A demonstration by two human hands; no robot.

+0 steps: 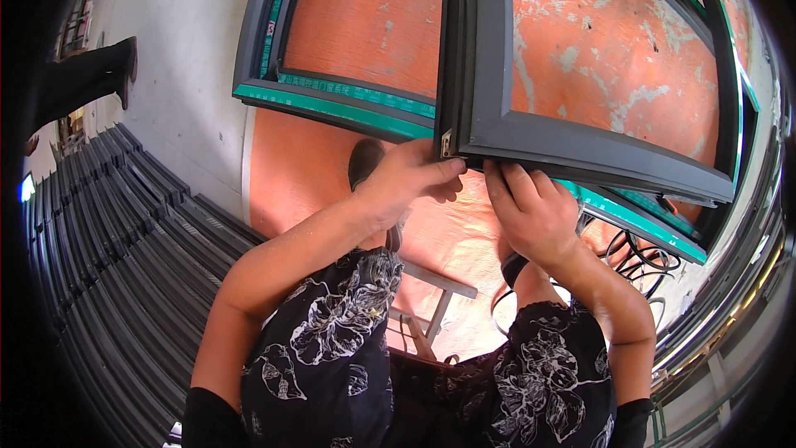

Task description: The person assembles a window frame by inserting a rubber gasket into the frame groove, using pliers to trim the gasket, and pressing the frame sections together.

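A dark grey window sash stands over a larger window frame, whose grey profiles carry green printed film. My left hand is closed at the sash's near left corner, thumb pointing right, other fingers partly hidden below. Just above that thumb, a small brass-coloured metal fitting sits in the sash's edge. My right hand has bent fingers pressed together against the near edge of the sash, right of the corner; its fingertips are partly hidden under the profile.
Long dark profiles lie stacked at the left. Orange sheeting covers the floor beneath the frame. A small stool stands between my legs. Black strip lies coiled at right. Another person's dark-clothed leg shows at far left.
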